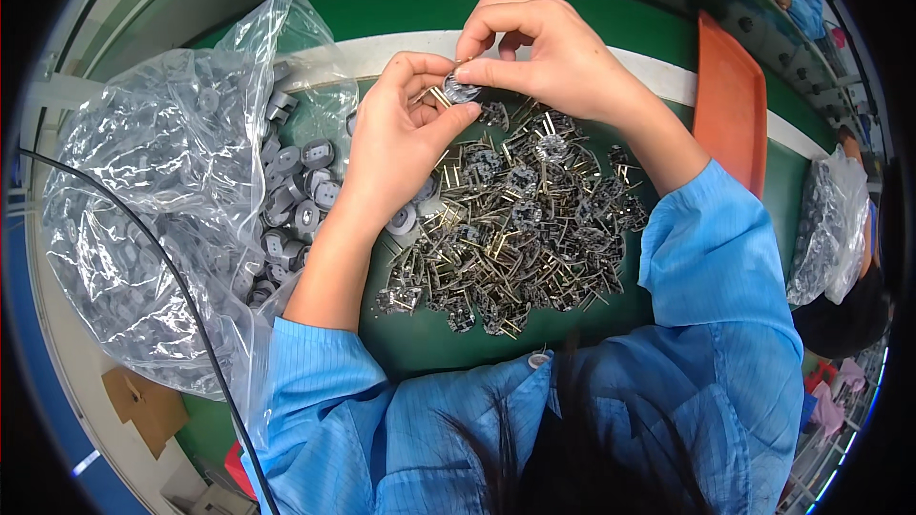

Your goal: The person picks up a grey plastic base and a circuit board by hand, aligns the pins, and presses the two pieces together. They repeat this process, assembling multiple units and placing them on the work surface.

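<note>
Both hands meet above the far side of the green work surface, around a small round grey part with metal pins (461, 88). My left hand (405, 119) pinches it from the left between thumb and fingers. From the right, my right hand (549, 57) has its thumb and fingertips closed on the same part's upper edge. Below the hands lies a big heap of dark round parts with brass-coloured pins (525, 229). Left of my left wrist are several loose grey plastic plug housings (307, 186), spilling from a clear plastic bag (153, 200).
An orange tray (730, 105) lies beyond my right forearm. Further right is another clear bag (828, 224). A black cable (153, 234) runs across the left bag. Lower left there is a brown cardboard piece (143, 410). Another person's blue sleeve (806, 10) shows at the top right.
</note>
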The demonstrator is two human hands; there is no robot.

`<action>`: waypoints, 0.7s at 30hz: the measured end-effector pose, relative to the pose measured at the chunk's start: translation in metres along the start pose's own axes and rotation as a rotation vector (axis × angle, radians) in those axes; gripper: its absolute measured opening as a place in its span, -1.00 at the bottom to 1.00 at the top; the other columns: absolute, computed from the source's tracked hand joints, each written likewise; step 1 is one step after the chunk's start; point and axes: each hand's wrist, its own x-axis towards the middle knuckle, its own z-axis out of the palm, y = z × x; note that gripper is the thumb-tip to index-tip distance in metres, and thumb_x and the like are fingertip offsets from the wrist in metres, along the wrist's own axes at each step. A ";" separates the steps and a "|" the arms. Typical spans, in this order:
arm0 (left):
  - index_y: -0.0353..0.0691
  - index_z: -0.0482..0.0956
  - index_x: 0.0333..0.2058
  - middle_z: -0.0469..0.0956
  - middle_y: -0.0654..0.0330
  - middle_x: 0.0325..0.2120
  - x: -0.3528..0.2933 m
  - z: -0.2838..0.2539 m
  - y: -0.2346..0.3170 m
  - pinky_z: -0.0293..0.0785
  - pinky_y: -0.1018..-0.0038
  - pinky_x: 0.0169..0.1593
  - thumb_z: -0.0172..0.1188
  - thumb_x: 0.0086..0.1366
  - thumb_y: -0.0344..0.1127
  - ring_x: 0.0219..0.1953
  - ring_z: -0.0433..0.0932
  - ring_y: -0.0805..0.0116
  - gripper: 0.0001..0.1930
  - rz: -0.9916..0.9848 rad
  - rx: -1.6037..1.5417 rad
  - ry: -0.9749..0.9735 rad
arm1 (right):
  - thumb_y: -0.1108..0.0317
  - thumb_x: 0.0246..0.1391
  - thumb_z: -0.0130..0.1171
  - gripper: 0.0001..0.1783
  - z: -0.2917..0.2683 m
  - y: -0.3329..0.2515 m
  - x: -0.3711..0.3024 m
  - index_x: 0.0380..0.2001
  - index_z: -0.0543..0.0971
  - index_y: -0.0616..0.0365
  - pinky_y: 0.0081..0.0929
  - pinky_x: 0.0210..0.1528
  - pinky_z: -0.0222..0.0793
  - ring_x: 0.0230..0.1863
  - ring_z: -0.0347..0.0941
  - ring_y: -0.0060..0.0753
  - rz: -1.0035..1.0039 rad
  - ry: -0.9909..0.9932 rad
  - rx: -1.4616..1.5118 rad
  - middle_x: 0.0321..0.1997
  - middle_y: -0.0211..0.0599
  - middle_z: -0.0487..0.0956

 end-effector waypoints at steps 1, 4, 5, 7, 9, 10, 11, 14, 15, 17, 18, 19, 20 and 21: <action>-0.37 0.39 -0.12 0.49 0.25 -0.37 -0.001 0.000 0.001 0.39 0.71 -0.41 0.30 0.07 -0.55 -0.48 0.41 0.69 -0.61 -0.012 0.026 -0.013 | 0.32 -0.11 0.32 -0.84 0.000 0.001 0.000 -0.46 0.60 0.16 -0.52 -0.34 0.39 -0.37 0.47 -0.45 0.003 -0.009 0.007 -0.41 -0.38 0.55; -0.39 0.41 -0.13 0.49 0.28 -0.40 -0.003 0.002 0.005 0.36 0.72 -0.44 0.29 0.08 -0.55 -0.51 0.39 0.71 -0.63 0.013 0.003 -0.012 | 0.33 -0.11 0.31 -0.84 0.002 0.001 0.000 -0.46 0.59 0.17 -0.50 -0.35 0.38 -0.39 0.46 -0.42 -0.001 -0.032 0.041 -0.38 -0.37 0.53; -0.39 0.41 -0.12 0.49 0.29 -0.41 -0.004 0.002 0.006 0.35 0.72 -0.44 0.28 0.08 -0.56 -0.51 0.39 0.71 -0.63 0.018 -0.026 -0.016 | 0.35 -0.10 0.30 -0.84 0.005 0.002 -0.001 -0.45 0.59 0.17 -0.50 -0.35 0.39 -0.38 0.47 -0.42 -0.014 -0.029 0.027 -0.38 -0.36 0.54; -0.39 0.41 -0.11 0.49 0.29 -0.40 -0.003 0.000 0.000 0.36 0.72 -0.43 0.28 0.09 -0.56 -0.50 0.39 0.71 -0.63 0.006 0.007 -0.028 | 0.36 -0.10 0.30 -0.85 0.006 0.004 -0.002 -0.44 0.59 0.18 -0.50 -0.34 0.41 -0.37 0.48 -0.41 -0.029 -0.023 0.011 -0.38 -0.36 0.54; -0.39 0.41 -0.11 0.49 0.29 -0.40 -0.003 -0.001 -0.001 0.37 0.73 -0.43 0.28 0.09 -0.57 -0.50 0.39 0.71 -0.63 -0.004 0.043 -0.038 | 0.38 -0.10 0.29 -0.86 0.004 0.003 -0.004 -0.43 0.59 0.18 -0.51 -0.31 0.44 -0.31 0.53 -0.40 0.012 -0.052 0.036 -0.36 -0.35 0.54; -0.38 0.41 -0.12 0.49 0.28 -0.39 -0.003 0.001 0.000 0.38 0.73 -0.42 0.27 0.09 -0.57 -0.49 0.39 0.71 -0.64 0.018 0.004 -0.044 | 0.39 -0.08 0.29 -0.85 0.005 0.008 -0.005 -0.41 0.58 0.19 -0.52 -0.27 0.46 -0.29 0.57 -0.39 -0.004 -0.033 0.074 -0.38 -0.33 0.58; -0.37 0.42 -0.13 0.49 0.28 -0.38 -0.003 0.002 0.001 0.39 0.73 -0.40 0.27 0.09 -0.58 -0.48 0.39 0.71 -0.65 0.040 -0.036 -0.052 | 0.39 -0.08 0.29 -0.85 0.004 0.007 -0.006 -0.41 0.58 0.19 -0.52 -0.27 0.46 -0.29 0.57 -0.39 -0.007 -0.031 0.073 -0.38 -0.33 0.58; -0.35 0.42 -0.15 0.49 0.28 -0.37 -0.004 0.002 0.001 0.40 0.73 -0.37 0.27 0.09 -0.58 -0.46 0.39 0.71 -0.67 0.017 -0.045 -0.035 | 0.39 -0.07 0.28 -0.85 0.004 0.006 -0.008 -0.40 0.58 0.20 -0.52 -0.27 0.46 -0.33 0.58 -0.41 0.131 -0.060 0.118 -0.43 -0.31 0.61; -0.35 0.42 -0.15 0.49 0.28 -0.37 -0.005 0.001 0.001 0.40 0.73 -0.37 0.27 0.09 -0.58 -0.46 0.39 0.71 -0.67 0.014 -0.044 -0.032 | 0.39 -0.07 0.28 -0.84 0.004 0.006 -0.007 -0.39 0.58 0.20 -0.52 -0.28 0.46 -0.35 0.58 -0.42 0.089 -0.072 0.117 -0.45 -0.29 0.62; -0.34 0.41 -0.17 0.49 0.27 -0.37 -0.005 -0.001 0.004 0.43 0.72 -0.33 0.27 0.10 -0.57 -0.44 0.39 0.71 -0.68 0.005 -0.058 -0.044 | 0.39 -0.06 0.28 -0.84 0.002 0.004 -0.006 -0.38 0.58 0.20 -0.52 -0.29 0.46 -0.38 0.58 -0.42 0.047 -0.086 0.121 -0.48 -0.28 0.62; -0.35 0.41 -0.16 0.49 0.27 -0.36 -0.003 -0.003 0.005 0.44 0.71 -0.30 0.27 0.10 -0.57 -0.43 0.41 0.70 -0.68 -0.005 -0.019 -0.073 | 0.40 -0.06 0.28 -0.84 0.000 0.003 -0.006 -0.37 0.58 0.20 -0.50 -0.30 0.47 -0.37 0.58 -0.41 0.064 -0.092 0.099 -0.47 -0.27 0.62; -0.35 0.41 -0.16 0.49 0.27 -0.36 -0.003 -0.003 0.005 0.44 0.71 -0.30 0.27 0.10 -0.57 -0.43 0.41 0.70 -0.68 -0.011 -0.021 -0.077 | 0.40 -0.06 0.28 -0.83 0.000 0.003 -0.007 -0.36 0.58 0.20 -0.49 -0.30 0.47 -0.37 0.58 -0.40 0.080 -0.098 0.078 -0.47 -0.26 0.61; -0.35 0.41 -0.16 0.49 0.27 -0.35 -0.003 -0.003 0.005 0.44 0.71 -0.30 0.27 0.10 -0.57 -0.42 0.41 0.70 -0.68 -0.020 -0.024 -0.083 | 0.41 -0.07 0.26 -0.84 0.002 0.005 -0.007 -0.39 0.55 0.23 -0.46 -0.31 0.47 -0.38 0.58 -0.36 -0.001 -0.060 0.021 -0.47 -0.23 0.60; -0.35 0.41 -0.17 0.49 0.27 -0.35 -0.002 -0.003 0.007 0.44 0.71 -0.30 0.26 0.10 -0.57 -0.42 0.42 0.70 -0.69 -0.025 -0.026 -0.088 | 0.41 -0.07 0.26 -0.84 0.002 0.003 -0.007 -0.39 0.55 0.23 -0.46 -0.31 0.47 -0.38 0.58 -0.36 0.002 -0.060 0.022 -0.47 -0.23 0.60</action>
